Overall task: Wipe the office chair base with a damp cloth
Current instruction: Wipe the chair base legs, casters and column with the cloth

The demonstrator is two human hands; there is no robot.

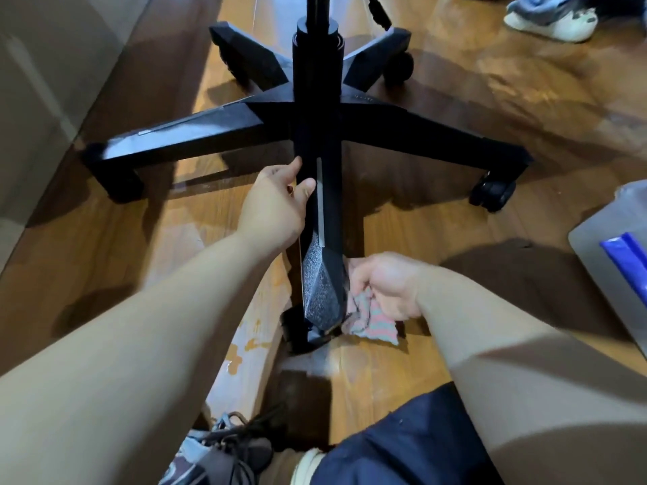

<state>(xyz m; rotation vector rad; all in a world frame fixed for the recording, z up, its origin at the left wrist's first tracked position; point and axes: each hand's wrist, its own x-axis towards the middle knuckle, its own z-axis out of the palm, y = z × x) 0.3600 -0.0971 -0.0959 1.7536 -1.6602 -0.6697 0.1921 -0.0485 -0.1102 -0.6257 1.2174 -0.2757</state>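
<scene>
The black office chair base [402, 129] stands on the wooden floor [437, 211], its near leg [322, 288] pointing at the wearer with open boards on either side. The left hand [276, 208] grips that leg's left edge, thumb on top. The right hand [388, 285] clutches a striped cloth [376, 322] at the leg's tip, seemingly touching it.

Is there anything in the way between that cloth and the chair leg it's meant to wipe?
Nothing visible. The right hand holds the cloth against the right side of the near leg, by its tip. The left hand grips the same leg farther up, clear of the cloth.
</scene>
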